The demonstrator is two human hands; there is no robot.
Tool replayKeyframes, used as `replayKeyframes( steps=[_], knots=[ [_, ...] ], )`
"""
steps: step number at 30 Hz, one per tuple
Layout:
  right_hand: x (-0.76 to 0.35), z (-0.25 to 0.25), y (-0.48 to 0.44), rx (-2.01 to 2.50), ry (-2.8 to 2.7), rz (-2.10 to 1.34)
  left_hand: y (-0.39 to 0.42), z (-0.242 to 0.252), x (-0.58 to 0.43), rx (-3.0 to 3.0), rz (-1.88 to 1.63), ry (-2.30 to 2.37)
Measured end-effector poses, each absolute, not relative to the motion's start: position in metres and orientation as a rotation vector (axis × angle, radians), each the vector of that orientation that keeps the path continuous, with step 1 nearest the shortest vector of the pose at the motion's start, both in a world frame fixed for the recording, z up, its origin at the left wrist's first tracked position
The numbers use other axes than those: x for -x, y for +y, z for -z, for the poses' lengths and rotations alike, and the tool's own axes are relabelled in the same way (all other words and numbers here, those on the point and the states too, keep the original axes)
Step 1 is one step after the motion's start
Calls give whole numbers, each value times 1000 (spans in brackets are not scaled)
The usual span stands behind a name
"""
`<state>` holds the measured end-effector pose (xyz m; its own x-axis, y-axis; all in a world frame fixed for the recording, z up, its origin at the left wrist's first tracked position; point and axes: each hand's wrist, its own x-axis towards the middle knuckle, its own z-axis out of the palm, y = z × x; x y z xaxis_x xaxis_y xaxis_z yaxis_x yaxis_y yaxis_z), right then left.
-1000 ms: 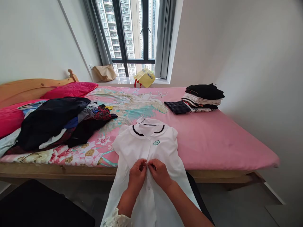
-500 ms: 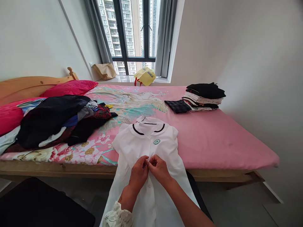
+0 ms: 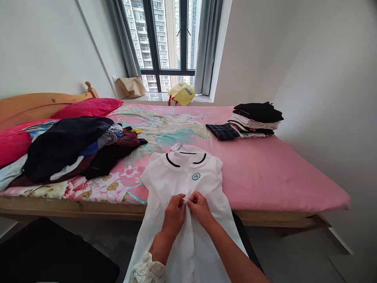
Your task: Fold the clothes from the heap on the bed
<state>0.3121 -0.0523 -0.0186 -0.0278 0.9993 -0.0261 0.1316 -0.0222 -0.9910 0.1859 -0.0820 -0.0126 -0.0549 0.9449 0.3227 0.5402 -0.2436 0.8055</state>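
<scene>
A white short-sleeved shirt lies front up, its collar end on the bed and its lower part stretching towards me. Black trim edges the collar, and a round green badge sits on the chest. My left hand pinches the front placket around mid-chest. Close beside it, my right hand pinches the other side of the same placket, thumb against forefinger. The fingertips of both hands nearly meet; any button between them is too small to make out.
The bed has a pink sheet. A heap of loose clothes lies at left, near red pillows. Folded clothes are stacked at the back right. A yellow bag and a brown paper bag stand by the window.
My fingertips have drawn slightly apart at the placket, the right hand shifting a little to the right. The view has moved slightly; the shirt lies as before.
</scene>
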Motion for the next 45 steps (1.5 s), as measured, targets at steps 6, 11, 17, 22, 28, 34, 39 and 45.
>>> replayKeyframes(
  steps=[6, 11, 17, 22, 28, 34, 39, 45],
  knots=[
    [-312, 23, -53, 1257, -1290, -1206, -85, 9, -186, -1701, -1199, 1615],
    [-312, 25, -56, 1245, -1295, -1209, -85, 8, -185, -1706, -1196, 1619],
    [-322, 14, -50, 1255, -1251, -1156, -83, 14, -177, -1919, -1229, 1579],
    [-325, 0, -19, 1186, -1077, -1332, -64, 1, -185, -1972, -1254, 1585],
    [-312, -1, 18, 1149, -1233, -1286, -12, -4, -198, -1404, -1190, 1725],
    [-319, 32, 32, 1343, -1463, -1212, 0, 16, -174, -1011, -1236, 1606],
    [-317, 35, 32, 1418, -1692, -1061, -4, 19, -167, -852, -1323, 1416],
    [-311, 28, 31, 1497, -1862, -861, -6, 16, -169, -805, -1381, 1330]
  ],
)
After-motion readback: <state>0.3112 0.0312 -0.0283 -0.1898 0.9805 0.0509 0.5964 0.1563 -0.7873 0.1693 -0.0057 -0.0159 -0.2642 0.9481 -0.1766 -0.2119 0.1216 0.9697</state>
